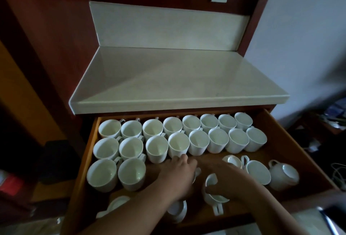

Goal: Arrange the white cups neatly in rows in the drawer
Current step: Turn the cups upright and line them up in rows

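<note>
The open wooden drawer (88, 152) holds white cups: a full back row (191, 123), a full second row (198, 141) and two cups at the left of a third row (131, 173). My left hand (177, 173) reaches palm down beside those two, its fingers curled over a mostly hidden white cup (197, 172) and touching the base of a second-row cup. Just to its right, my right hand (226, 176) grips the rim of another white cup (213, 195), thumb inside. Loose cups lie at the front right (258, 172), some tipped over (284, 176).
More loose cups lie at the drawer's front, one under my left forearm (177, 211) and one at the front left (116, 203). A pale countertop (177, 77) overhangs the drawer's back. Cluttered items sit on the floor at the right (333, 120).
</note>
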A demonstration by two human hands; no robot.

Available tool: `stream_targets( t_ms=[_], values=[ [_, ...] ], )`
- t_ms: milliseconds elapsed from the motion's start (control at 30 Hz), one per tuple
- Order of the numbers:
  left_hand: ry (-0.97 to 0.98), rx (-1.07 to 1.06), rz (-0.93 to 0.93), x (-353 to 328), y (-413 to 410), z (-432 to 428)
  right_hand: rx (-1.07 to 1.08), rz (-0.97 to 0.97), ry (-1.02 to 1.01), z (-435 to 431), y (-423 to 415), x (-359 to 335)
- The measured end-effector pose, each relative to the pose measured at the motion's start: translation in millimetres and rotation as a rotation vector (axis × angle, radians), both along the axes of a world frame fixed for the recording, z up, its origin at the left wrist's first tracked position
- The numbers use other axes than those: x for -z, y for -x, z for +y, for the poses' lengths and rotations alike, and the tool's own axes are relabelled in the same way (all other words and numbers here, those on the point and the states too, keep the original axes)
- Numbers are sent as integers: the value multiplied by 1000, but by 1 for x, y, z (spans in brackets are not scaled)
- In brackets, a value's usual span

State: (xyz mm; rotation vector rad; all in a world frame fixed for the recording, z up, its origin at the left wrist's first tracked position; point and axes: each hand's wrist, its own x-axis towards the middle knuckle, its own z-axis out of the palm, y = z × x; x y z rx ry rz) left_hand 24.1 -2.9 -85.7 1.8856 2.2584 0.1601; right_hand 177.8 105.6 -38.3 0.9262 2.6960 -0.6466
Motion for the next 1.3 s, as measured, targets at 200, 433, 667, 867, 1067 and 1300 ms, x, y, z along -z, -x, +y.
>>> stream_targets(
  t_ms=[200, 433, 667, 867, 1067, 1300],
  values=[
    [-19, -48, -49, 3, 6, -3, -4, -261, -45, -2, -2, 14],
    [-53, -182, -39, -10, 25, -18, 1, -158, -85, 9, 20, 22],
    [30, -273, 25, -15, 28, -34, -196, -192, -150, 14, 53, 33],
    [28, -281, 61, -6, 26, -34, -276, -187, -229, 8, 52, 36],
    [61, -298, 83, -2, 29, -29, -163, -146, -286, -3, 42, 31],
    [-37, -333, 114, 5, 27, -29, 184, -174, -246, -22, 49, 25]
  ],
)
